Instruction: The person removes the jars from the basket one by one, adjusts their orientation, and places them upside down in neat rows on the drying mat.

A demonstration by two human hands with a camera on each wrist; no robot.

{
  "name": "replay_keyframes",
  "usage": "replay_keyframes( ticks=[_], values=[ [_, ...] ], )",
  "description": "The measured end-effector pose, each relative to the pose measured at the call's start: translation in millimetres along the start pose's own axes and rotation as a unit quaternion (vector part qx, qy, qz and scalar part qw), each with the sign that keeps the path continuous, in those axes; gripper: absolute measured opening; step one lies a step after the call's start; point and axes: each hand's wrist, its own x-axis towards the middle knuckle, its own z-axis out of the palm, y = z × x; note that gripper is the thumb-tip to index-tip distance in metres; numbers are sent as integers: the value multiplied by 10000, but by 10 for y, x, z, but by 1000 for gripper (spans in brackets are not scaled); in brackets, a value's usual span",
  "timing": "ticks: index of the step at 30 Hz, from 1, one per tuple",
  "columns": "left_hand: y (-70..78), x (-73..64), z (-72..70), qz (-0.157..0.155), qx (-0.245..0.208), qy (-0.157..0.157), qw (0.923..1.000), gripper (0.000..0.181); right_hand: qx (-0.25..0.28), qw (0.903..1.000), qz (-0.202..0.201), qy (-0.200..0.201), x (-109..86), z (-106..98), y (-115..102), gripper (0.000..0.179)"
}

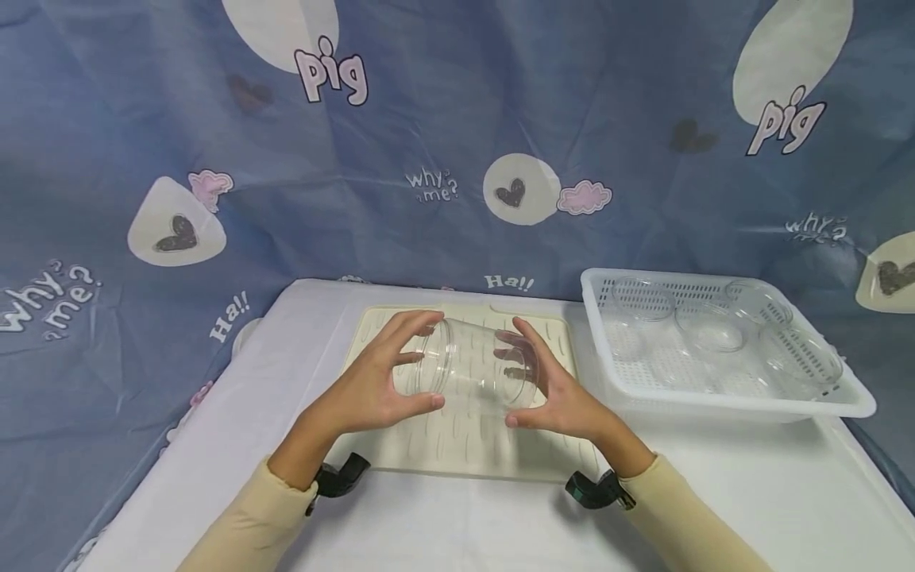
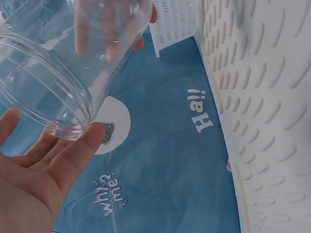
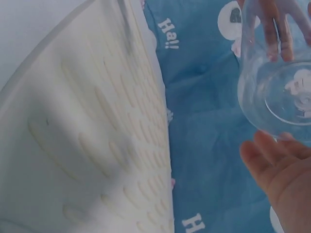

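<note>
A clear, see-through jar point(image 1: 475, 357) is held on its side, raised above a cream ribbed mat. My left hand point(image 1: 379, 381) grips the ringed rim end between thumb and fingers. At the other end, the thumb and fingers of my right hand point(image 1: 561, 393) hold round the rounded base. The left wrist view shows the jar's wide ringed end point(image 2: 63, 111) touching the left fingertips. In the right wrist view the jar's base point(image 3: 262, 111) rests against the right fingers. Some left fingers show through the clear wall.
The cream mat point(image 1: 457, 453) lies on a white-covered table point(image 1: 443, 524). At the right, a white perforated basket point(image 1: 743, 405) holds several clear round containers point(image 1: 715, 330). Behind the table hangs a blue printed cloth point(image 1: 400, 230).
</note>
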Motion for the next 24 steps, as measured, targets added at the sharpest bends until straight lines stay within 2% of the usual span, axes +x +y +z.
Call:
replay_keyframes(
  ticks=[7,17,21,24],
  values=[
    [-31,-41,-12,-62,-96,101,9999,90,43,9998,-86,155,21,36,29,114],
    [-25,21,-33,42,122,148,9998,95,228,9993,-4,287,40,-29,-20,106],
    [-71,-38,-56,163,515,216,9983,102,127,9994,83,323,12,-106,-76,106],
    [-139,-175,-85,139,1052,224,9941,105,-105,9992,182,339,-47,-186,-122,107]
  ],
)
